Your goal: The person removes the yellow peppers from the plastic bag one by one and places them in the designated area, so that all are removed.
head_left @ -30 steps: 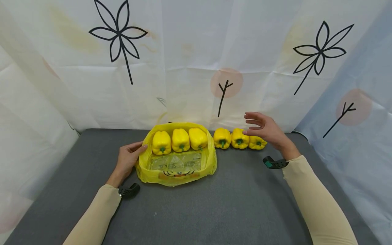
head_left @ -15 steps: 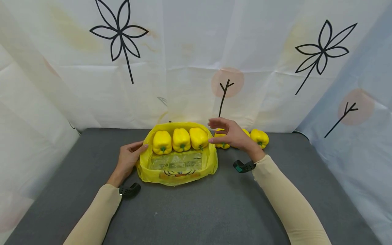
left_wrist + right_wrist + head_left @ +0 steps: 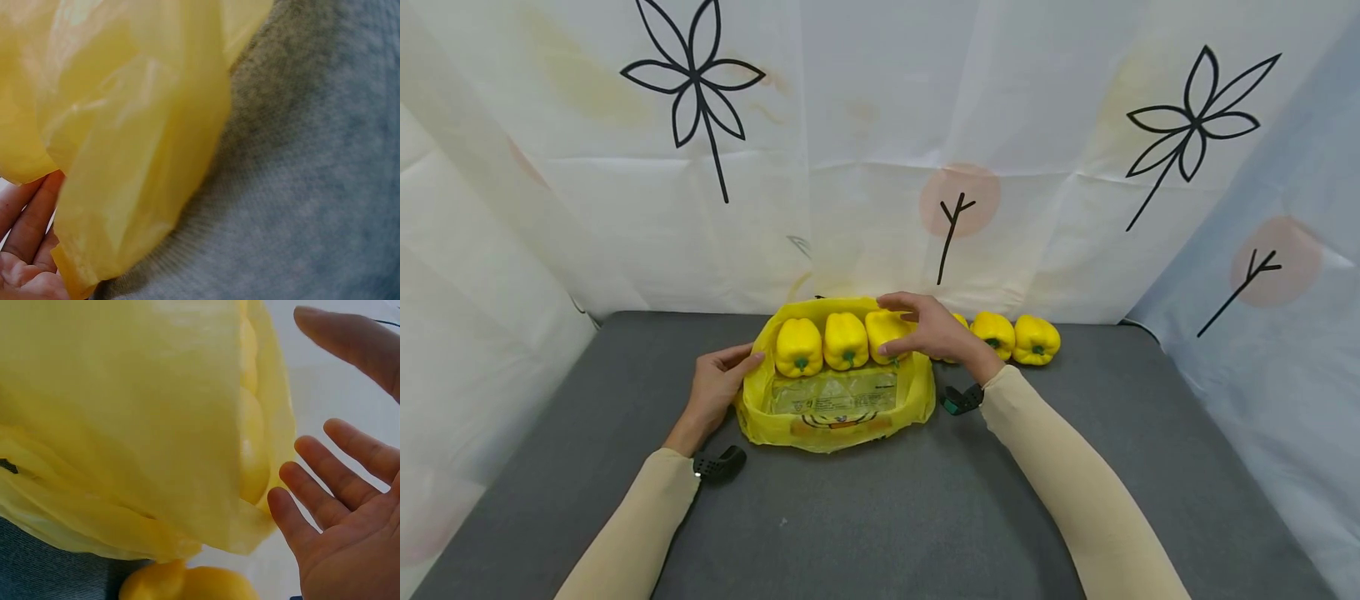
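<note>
the yellow bag (image 3: 831, 437), holding three peppers (image 3: 846, 342), is pinched by the left hand (image 3: 717, 387); above its right rim, the right hand (image 3: 936, 328) is held, fingers spread.

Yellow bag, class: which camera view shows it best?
The head view: nearly the whole bag shows, with its open top and three peppers inside. The left wrist view shows only a crumpled part, close up; the right wrist view shows one side, cut off by the frame.
</note>
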Available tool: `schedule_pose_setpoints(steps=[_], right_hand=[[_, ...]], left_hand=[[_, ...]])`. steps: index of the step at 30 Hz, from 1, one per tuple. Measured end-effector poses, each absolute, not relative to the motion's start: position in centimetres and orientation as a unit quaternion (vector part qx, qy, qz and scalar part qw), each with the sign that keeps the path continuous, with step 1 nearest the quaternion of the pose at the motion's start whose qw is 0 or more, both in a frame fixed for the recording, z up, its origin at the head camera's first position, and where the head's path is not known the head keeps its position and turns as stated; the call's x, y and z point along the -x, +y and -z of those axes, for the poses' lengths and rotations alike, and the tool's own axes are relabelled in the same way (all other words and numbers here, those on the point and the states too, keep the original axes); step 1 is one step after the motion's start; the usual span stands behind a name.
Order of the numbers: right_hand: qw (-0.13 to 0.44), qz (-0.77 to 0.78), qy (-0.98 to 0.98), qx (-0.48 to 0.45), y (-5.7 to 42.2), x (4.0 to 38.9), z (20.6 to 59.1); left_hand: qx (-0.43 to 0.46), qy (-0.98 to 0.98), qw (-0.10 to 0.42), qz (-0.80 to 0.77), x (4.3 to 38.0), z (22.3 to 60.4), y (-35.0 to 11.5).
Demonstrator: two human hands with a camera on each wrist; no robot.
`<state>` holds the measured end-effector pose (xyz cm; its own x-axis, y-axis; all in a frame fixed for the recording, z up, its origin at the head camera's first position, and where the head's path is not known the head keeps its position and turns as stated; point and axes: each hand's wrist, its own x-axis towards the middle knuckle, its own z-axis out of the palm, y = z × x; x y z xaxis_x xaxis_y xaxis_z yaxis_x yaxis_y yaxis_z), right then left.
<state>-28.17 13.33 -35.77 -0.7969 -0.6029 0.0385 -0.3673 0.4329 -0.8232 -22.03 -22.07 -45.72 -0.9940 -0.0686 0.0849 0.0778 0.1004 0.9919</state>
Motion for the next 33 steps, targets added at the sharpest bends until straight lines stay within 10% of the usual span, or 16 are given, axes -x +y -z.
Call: schedule_pose_setpoints(steps=[33], right_hand=[[0.116,0.301,0.915,0.244,11.7,28.8,37.7]], left_hand=[[0.004,-0.737,0.055,0.674,22.0,45.6,-21.9]])
